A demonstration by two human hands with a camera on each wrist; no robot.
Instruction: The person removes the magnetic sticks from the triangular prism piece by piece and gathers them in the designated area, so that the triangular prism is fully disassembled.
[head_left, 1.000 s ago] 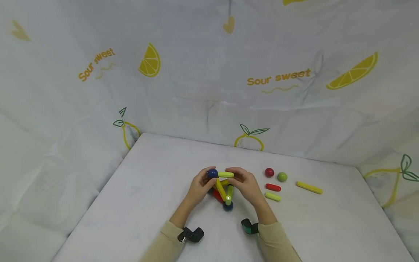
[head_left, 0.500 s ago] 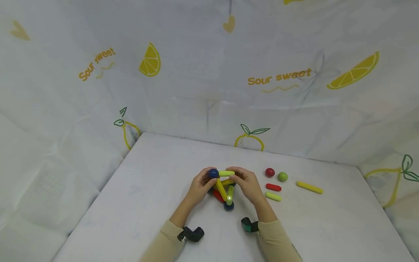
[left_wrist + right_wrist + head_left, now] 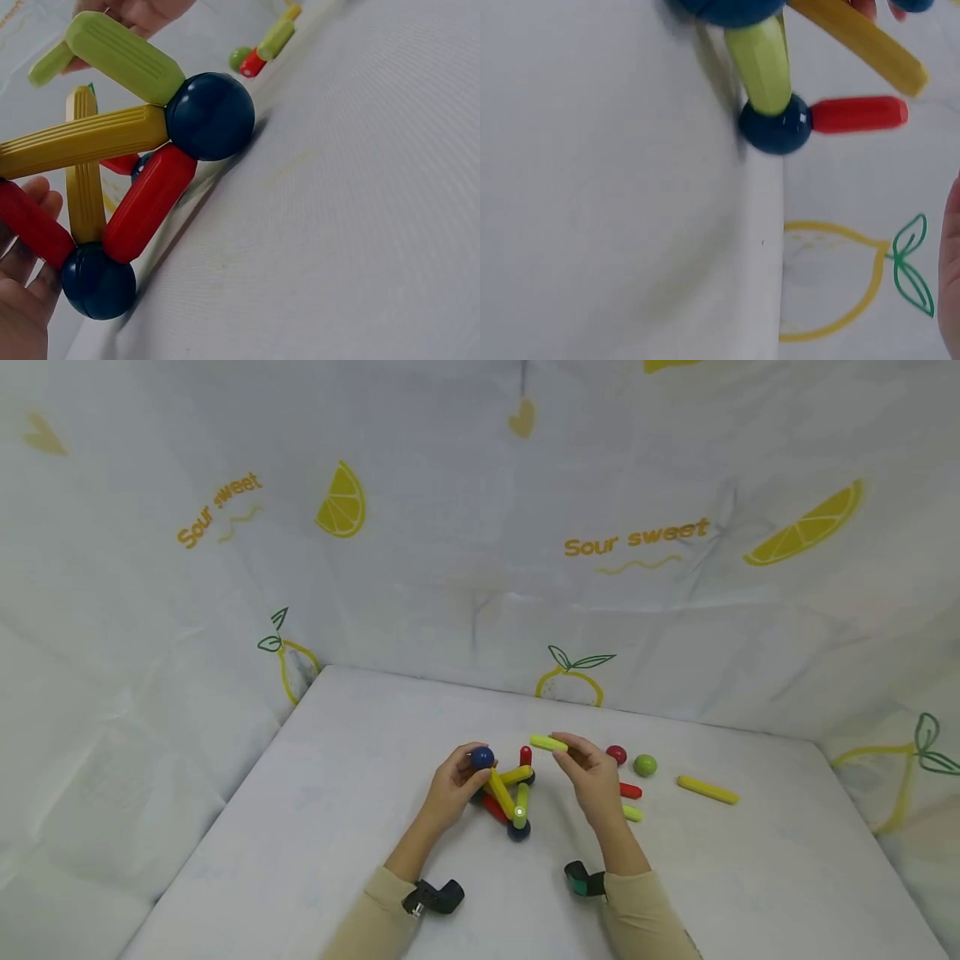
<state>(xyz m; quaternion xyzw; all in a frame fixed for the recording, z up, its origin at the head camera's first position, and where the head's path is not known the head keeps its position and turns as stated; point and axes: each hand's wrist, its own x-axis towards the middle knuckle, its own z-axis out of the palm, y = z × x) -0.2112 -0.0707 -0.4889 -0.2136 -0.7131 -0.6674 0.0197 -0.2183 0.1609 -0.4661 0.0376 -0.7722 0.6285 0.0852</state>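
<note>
My left hand (image 3: 450, 789) grips a blue ball (image 3: 482, 757) at the top of a frame of magnetic sticks and balls. A yellow stick (image 3: 501, 793) slants down from that ball. Lower in the frame are a lime stick (image 3: 124, 56), a red stick (image 3: 150, 202) and more blue balls (image 3: 210, 116) close to the tabletop. Another red stick (image 3: 859, 114) juts up from a blue ball (image 3: 776, 127) at the frame's far corner. My right hand (image 3: 592, 777) pinches a loose lime stick (image 3: 548, 742) in the air, right of the frame and apart from it.
On the white table (image 3: 300, 827), right of my right hand, lie a red ball (image 3: 617, 754), a green ball (image 3: 645, 766), a short red stick (image 3: 631, 791), a lime stick (image 3: 633, 813) and a long yellow stick (image 3: 708, 790). A printed white cloth (image 3: 420, 610) hangs behind.
My right hand has drawn the lime stick away from the top blue ball, to the right and slightly up. The upright red stick now shows. The left hand stays at the ball.
</note>
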